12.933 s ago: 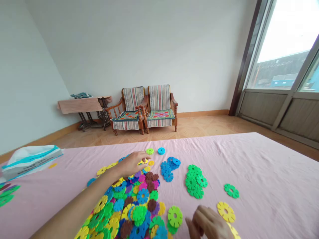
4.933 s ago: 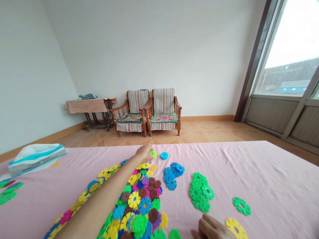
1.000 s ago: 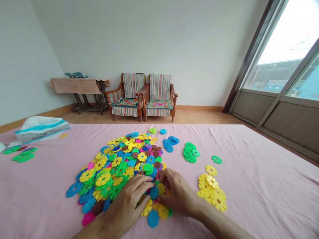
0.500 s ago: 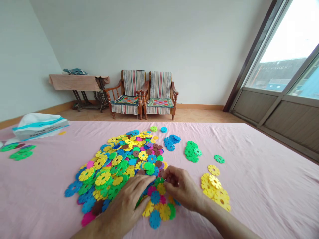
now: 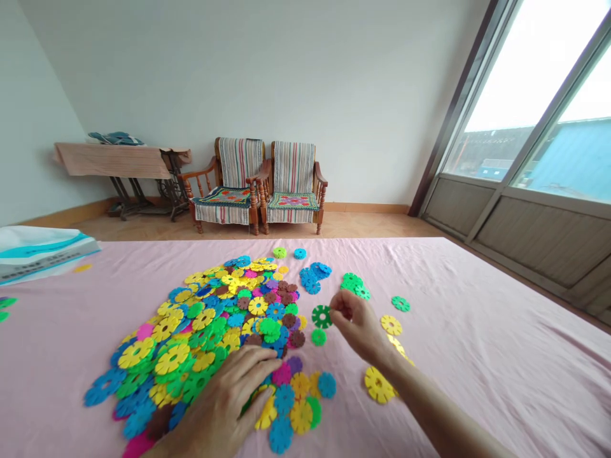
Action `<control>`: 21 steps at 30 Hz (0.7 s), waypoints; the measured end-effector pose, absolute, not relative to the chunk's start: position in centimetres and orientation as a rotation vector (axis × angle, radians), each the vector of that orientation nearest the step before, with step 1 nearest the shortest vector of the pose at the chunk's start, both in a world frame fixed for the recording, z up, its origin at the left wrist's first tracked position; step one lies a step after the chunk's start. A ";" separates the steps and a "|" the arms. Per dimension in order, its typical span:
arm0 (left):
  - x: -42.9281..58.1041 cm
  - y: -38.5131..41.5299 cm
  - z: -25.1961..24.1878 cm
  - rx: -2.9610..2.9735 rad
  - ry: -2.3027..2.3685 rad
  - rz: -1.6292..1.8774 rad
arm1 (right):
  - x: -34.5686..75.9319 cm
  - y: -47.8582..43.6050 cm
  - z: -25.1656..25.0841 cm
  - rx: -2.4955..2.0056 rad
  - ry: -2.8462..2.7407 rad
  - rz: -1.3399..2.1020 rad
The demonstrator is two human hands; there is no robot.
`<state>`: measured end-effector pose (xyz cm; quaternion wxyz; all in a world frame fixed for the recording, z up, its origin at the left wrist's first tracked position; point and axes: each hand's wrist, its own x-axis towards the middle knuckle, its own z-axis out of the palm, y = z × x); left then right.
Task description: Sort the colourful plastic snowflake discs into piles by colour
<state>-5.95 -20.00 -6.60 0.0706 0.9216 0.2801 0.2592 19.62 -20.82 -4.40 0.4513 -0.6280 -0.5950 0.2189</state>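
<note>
Single-colour clusters [image 5: 312, 277] lie apart, the mixed heap [image 5: 205, 331] is larger; my left hand [image 5: 231, 389] overlies it, thumb spread; my right hand [image 5: 357, 323] pinches a green notched disc [image 5: 317, 322].

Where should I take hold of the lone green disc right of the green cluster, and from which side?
Take the green disc by its notched right rim, coming from the right. It lies flat, so that edge probably needs lifting first; the yellow disc sits close on its near side and the green cluster lies to its left.
</note>
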 end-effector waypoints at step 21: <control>-6.2 -19.9 -6.7 2.778 0.834 0.723 | 35.7 -19.5 -8.1 -2.284 -1.295 0.070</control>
